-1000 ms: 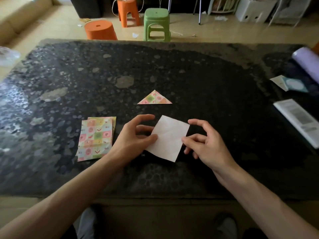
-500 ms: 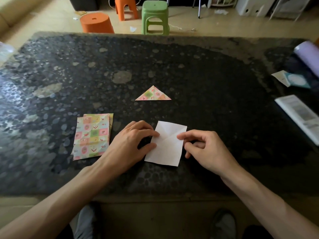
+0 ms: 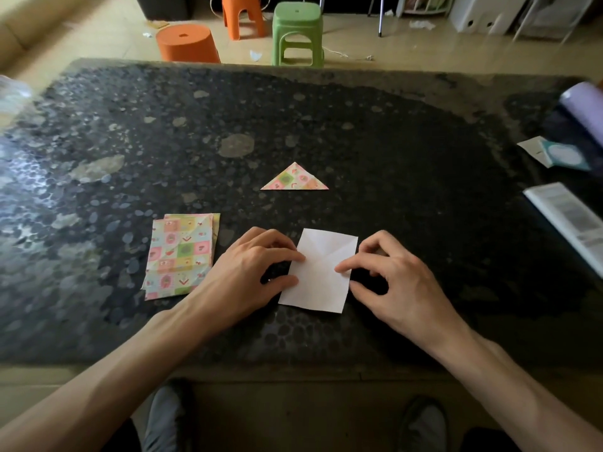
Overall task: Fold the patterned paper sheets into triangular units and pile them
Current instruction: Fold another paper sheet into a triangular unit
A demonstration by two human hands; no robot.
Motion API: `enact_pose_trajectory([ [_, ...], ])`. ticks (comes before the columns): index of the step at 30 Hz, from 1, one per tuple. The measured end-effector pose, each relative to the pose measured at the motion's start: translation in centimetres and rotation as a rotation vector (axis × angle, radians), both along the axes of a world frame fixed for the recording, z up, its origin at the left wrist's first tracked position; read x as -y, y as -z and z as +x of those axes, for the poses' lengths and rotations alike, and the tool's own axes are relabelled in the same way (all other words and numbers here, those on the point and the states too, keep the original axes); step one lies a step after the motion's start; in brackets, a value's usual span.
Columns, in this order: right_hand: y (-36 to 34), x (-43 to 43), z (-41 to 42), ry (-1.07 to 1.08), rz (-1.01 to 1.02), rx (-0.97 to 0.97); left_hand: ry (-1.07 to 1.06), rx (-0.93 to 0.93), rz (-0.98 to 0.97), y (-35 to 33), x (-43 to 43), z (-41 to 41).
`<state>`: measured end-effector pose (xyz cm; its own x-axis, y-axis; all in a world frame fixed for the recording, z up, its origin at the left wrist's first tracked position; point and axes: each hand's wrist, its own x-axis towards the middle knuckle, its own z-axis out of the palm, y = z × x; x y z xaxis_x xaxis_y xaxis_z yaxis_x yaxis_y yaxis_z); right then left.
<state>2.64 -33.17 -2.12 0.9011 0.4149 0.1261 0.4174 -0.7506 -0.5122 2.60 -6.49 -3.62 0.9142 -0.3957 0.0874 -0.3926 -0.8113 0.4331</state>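
Observation:
A paper sheet [image 3: 318,272] lies white side up on the dark table [image 3: 375,141], close to its near edge. My left hand [image 3: 248,272] holds the sheet's left edge with curled index finger and thumb. My right hand [image 3: 391,282] has its index fingertip on the sheet's right half and its thumb at the right edge. One folded patterned triangle [image 3: 294,179] rests farther back, at the middle of the table. A small stack of patterned sheets [image 3: 179,256] lies just left of my left hand.
A white booklet [image 3: 567,220] lies at the table's right edge, with a teal and white packet [image 3: 554,153] and a lilac roll [image 3: 584,106] behind it. Beyond the far edge stand orange stools [image 3: 186,44] and a green stool [image 3: 297,31].
The white sheet has been turned from a slanted pose to nearly square with the table's edge and laid flat. Both hands have closed in on its side edges.

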Motion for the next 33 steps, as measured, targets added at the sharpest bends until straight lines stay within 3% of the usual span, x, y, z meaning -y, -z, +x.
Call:
enact_pose_trajectory([
  [4, -0.1, -0.1, -0.3, -0.126, -0.095, 0.126, 0.000, 0.015, -0.002, 0.1, -0.3, 0.0],
  [10, -0.1, -0.5, -1.2, -0.278, -0.090, 0.146, 0.024, 0.052, -0.018, 0.1, -0.6, -0.1],
  [20, 1.2, 0.2, -0.4, -0.130, 0.137, 0.066, 0.182, 0.094, 0.012, -0.4, -0.8, -0.7],
  [25, 1.2, 0.3, 0.2, -0.080, 0.069, 0.200, 0.225, 0.087, 0.074, -0.3, -0.6, -1.3],
  [28, 1.4, 0.3, 0.1, -0.063, 0.143, 0.168, 0.230, 0.124, 0.074, 0.1, -0.5, -1.2],
  [33, 1.2, 0.4, -0.1, -0.095, 0.064, 0.179, 0.250, 0.291, 0.106, 0.3, -0.4, -1.0],
])
